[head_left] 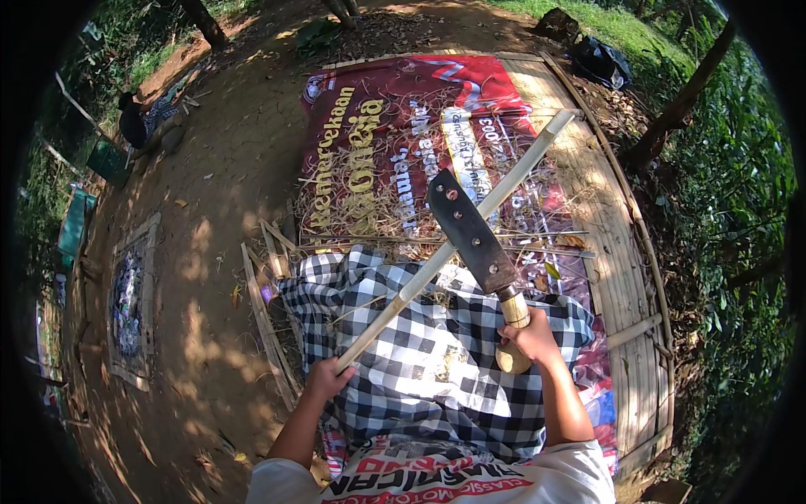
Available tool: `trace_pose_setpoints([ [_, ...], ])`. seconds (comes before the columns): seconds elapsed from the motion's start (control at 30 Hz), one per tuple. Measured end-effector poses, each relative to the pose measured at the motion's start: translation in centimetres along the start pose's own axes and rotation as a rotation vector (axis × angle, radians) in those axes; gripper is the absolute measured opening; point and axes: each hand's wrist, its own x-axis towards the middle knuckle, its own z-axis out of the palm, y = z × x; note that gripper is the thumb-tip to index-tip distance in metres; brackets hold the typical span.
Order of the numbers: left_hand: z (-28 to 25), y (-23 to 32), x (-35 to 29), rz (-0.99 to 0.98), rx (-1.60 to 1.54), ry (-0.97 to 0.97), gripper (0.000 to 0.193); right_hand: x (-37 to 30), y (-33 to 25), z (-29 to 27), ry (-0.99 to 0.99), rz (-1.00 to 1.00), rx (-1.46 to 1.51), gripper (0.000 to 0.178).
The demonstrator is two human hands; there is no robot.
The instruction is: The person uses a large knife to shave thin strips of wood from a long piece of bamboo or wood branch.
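My left hand (pixel 327 380) is closed round the lower end of a long, pale split-bamboo strip (pixel 437 262), which slants up and away to the right. In my right hand (pixel 529 334) is the wooden handle of a broad, dark-bladed machete (pixel 474 233). The blade points up and to the left, crossing the strip near its middle; whether the two touch I cannot tell. Beneath both hands, a black-and-white checked cloth (pixel 395 336) covers my lap.
A red printed banner (pixel 361 151) strewn with thin shavings lies over a bamboo platform (pixel 617 252). Several split pieces (pixel 267 323) rest at the left. Beyond are a framed pit (pixel 130 298), a person (pixel 151 122) seated far left, a black bag (pixel 600 63) and a tree trunk (pixel 684 101).
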Motion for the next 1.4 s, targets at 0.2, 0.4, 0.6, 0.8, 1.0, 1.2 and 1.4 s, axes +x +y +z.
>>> trace_pose_setpoints([
  [0.2,0.5,-0.5,-0.3,-0.014,-0.046,0.019,0.040,0.9,-2.1,-1.2,0.052,-0.056,0.135,0.010],
  [0.4,-0.1,-1.7,-0.7,-0.024,-0.028,-0.015,0.037,-1.5,-1.3,0.3,0.058,0.021,0.018,0.013],
  [0.6,0.0,-3.3,-0.7,-0.045,-0.025,-0.092,0.038,-2.4,-2.6,-3.3,0.079,-0.102,-0.056,0.014],
  [0.8,0.6,-3.1,-0.7,-0.054,-0.041,-0.059,0.044,-2.3,-2.9,-1.7,0.112,-0.017,0.021,0.011],
  [1.0,-0.4,-3.6,-1.2,-0.080,0.061,-0.065,0.046,-3.3,-0.2,-0.6,-0.029,0.044,-0.172,0.025],
  [1.2,-0.1,-2.5,-0.3,-0.092,0.023,-0.068,0.047,-2.4,-1.4,-0.8,0.154,-0.005,-0.037,0.019],
  [1.4,-0.3,-3.9,-0.7,-0.048,0.093,-0.039,0.050,-4.2,1.7,1.7,-0.003,0.099,-0.121,0.030],
])
